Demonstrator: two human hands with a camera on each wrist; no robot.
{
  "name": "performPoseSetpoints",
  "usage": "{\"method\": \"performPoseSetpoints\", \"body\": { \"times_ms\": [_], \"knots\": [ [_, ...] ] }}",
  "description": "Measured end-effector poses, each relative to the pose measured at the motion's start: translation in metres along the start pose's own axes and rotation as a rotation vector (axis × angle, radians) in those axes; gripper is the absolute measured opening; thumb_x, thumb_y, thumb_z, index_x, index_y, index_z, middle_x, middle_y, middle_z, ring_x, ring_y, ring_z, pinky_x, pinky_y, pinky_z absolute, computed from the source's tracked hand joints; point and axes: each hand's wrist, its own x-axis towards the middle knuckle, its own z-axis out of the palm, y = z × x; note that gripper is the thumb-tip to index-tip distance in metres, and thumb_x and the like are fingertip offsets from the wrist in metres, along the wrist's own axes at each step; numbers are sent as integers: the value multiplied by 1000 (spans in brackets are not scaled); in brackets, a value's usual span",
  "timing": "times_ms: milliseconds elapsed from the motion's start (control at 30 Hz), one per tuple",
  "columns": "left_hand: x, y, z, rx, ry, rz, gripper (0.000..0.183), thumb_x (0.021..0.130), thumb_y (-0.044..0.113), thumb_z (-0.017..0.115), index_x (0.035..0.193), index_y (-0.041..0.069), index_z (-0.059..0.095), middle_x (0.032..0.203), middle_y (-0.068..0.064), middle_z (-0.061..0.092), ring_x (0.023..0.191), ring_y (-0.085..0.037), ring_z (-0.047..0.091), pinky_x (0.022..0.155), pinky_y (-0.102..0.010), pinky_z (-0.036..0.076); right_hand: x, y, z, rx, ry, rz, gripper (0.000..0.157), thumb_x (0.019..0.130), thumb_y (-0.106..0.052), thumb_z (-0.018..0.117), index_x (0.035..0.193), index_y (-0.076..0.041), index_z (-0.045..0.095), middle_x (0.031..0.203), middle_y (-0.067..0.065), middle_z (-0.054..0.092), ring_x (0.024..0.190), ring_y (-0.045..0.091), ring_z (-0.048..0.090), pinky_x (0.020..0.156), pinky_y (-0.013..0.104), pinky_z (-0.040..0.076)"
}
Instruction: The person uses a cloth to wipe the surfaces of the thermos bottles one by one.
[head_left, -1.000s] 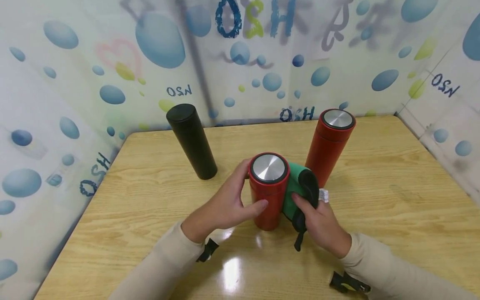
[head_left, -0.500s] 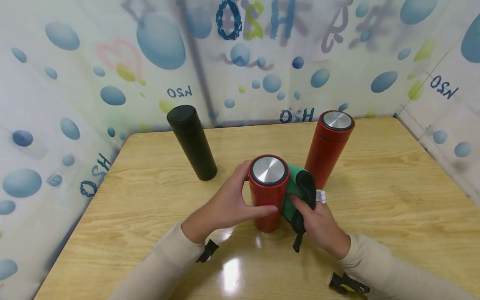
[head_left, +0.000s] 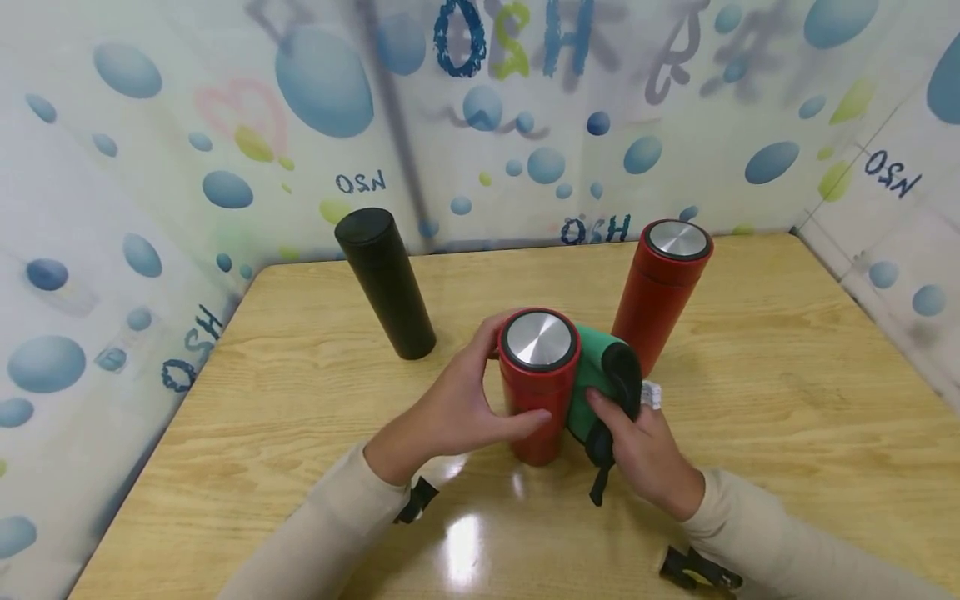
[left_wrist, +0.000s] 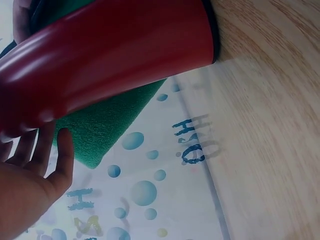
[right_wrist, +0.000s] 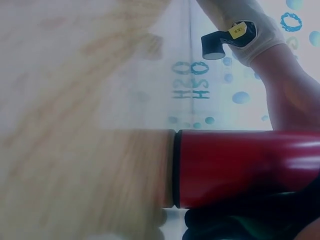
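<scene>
In the head view a red thermos flask (head_left: 536,417) with a silver lid stands upright on the table. My left hand (head_left: 461,404) grips it from the left, thumb across its front and fingers behind. In the left wrist view, the fingertips of this hand (left_wrist: 30,185) lie along the red flask wall (left_wrist: 115,55). My right hand (head_left: 648,454) holds a folded green cloth (head_left: 588,367) with black edging and a white tag, laid against the flask's right side. The cloth (left_wrist: 107,125) also shows behind the flask. In the right wrist view the flask's base (right_wrist: 215,170) meets the tabletop.
A black flask (head_left: 386,287) stands at the back left of the wooden table (head_left: 247,400). Behind the cloth, at the back right, is a second red flask (head_left: 656,292) with a silver lid. A patterned wall covering (head_left: 480,183) borders the table's far edge.
My left thumb has slid farther right across the flask's front. My right hand and the cloth have shifted slightly left, then back right. The flasks stay in place.
</scene>
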Motion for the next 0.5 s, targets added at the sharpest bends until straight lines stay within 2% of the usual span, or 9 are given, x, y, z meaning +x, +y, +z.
{"method": "performPoseSetpoints", "body": {
  "times_ms": [167,367,500],
  "knots": [
    [0,-1,0,-1,7,28,95,77,17,85,150,27,25,141,7,51,127,-11,49,101,-36,49,1,0,-1,10,-11,-20,46,105,-12,49,146,7,40,133,-16,61,124,-1,57,99,21,50],
    [0,-3,1,9,1,45,91,79,18,83,150,24,26,142,6,51,128,-11,50,103,-36,49,-2,-2,-1,-2,33,59,45,105,-13,48,145,6,42,127,-19,64,118,-1,60,95,20,52],
    [-1,-4,0,21,5,48,89,80,19,81,151,22,28,143,5,50,129,-12,49,105,-37,48,-1,-3,0,10,10,17,46,105,-13,49,145,7,41,130,-18,63,121,-2,58,98,19,50]
  ]
}}
